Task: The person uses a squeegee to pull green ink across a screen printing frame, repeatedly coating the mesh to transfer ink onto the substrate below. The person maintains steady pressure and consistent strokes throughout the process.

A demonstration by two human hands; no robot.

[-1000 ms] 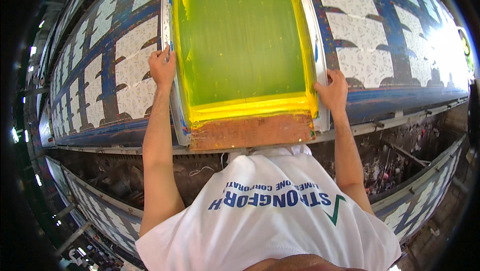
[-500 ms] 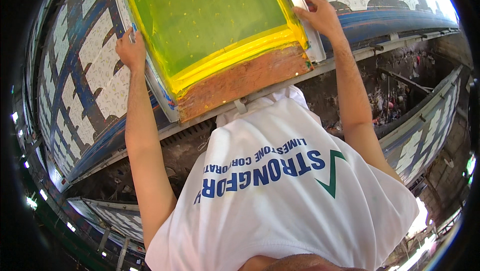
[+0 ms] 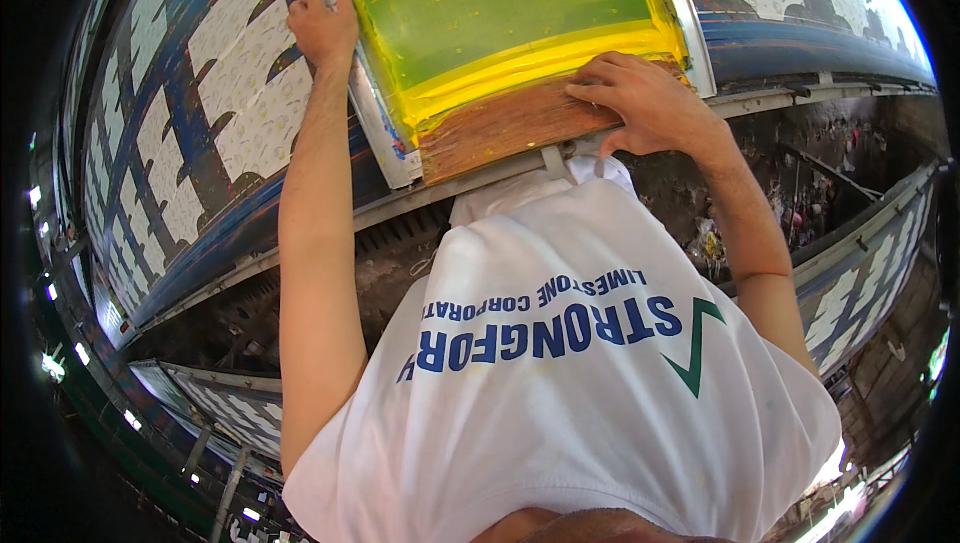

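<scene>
Head view, looking down past a white printed shirt (image 3: 560, 383): both bare arms reach forward to a printing screen (image 3: 500, 13) that lies on the tabletop (image 3: 200, 143), over blue cloth printed with pale, dark-edged shapes. The screen has a green mesh, a yellow band along its near side and a brown wooden edge (image 3: 500, 128) closest to the person. The left hand (image 3: 322, 28) is at the end of a nearly straight arm, fingers curled around the screen's pale left frame rail (image 3: 375, 118), gripping it near the far end. The right hand (image 3: 645, 98) comes in with a bent elbow and rests palm down on the wooden edge, fingers spread and pressed flat on it, not closed around anything.
</scene>
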